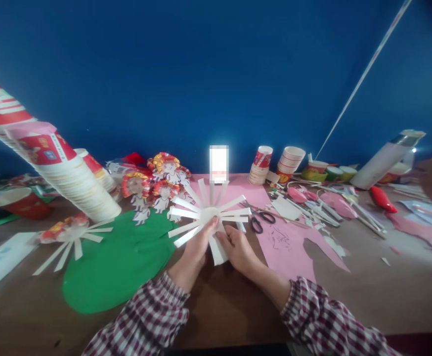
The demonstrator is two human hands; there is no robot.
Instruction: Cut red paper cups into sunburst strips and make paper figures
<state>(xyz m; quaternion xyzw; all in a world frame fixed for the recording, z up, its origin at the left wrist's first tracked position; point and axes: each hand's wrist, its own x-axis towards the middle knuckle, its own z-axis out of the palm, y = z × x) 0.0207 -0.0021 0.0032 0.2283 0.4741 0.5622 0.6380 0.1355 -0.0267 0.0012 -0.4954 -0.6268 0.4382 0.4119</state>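
Observation:
A white paper cup (pixel 209 213), cut into strips that fan out like rays, is held up in front of me over the table. My left hand (pixel 200 241) grips it from below, thumb pressed on the round middle. At its lower right, my right hand (pixel 237 248) has curled fingers closed on one of the strips; the fingertips are partly hidden. Just right of the cup lie scissors (pixel 257 224) with black handles on pink paper (pixel 286 247). To the left, a green paper sheet (pixel 115 267) lies beside another splayed cup (pixel 75 236) with a red and yellow rim.
Stacked paper cups (pixel 86 190) lean in from the left. Paper figures (pixel 164 190) with red and yellow manes stand at the back. Two cup stacks (pixel 290 160), paper scraps (pixel 288 207), a red tube (pixel 382 199) and a white bottle (pixel 379 163) sit to the right.

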